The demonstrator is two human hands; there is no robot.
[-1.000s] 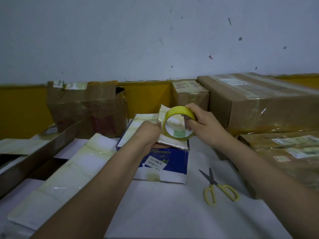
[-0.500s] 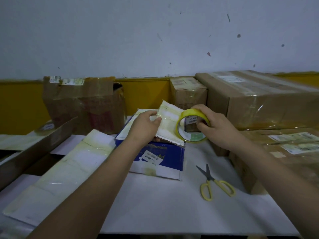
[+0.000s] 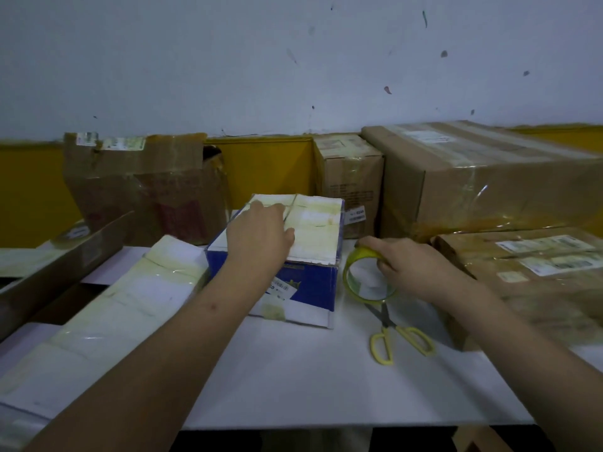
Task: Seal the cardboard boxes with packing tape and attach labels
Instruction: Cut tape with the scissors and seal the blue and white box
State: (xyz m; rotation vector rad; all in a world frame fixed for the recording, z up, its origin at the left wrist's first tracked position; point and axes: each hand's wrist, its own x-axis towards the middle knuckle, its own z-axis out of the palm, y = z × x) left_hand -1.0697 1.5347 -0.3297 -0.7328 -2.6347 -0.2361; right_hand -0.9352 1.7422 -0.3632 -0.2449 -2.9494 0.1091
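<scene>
Pressing flat on the blue-and-white box (image 3: pixel 303 285), left hand (image 3: pixel 257 238); right hand (image 3: pixel 411 265) grips yellow tape roll (image 3: pixel 367 278).

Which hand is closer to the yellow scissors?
The right hand. It grips the tape roll just above the scissors. The left hand rests on the blue box, farther to their left.

Yellow-handled scissors (image 3: pixel 396 334) (seemingly closed) on table (image 3: pixel 293 380).

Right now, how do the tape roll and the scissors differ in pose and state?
The tape roll stands on edge; the scissors lie flat. The right hand grips the roll, but nothing touches the scissors. The roll sits farther back; the scissors nearer. Both are yellow and rest on the white table.
</scene>
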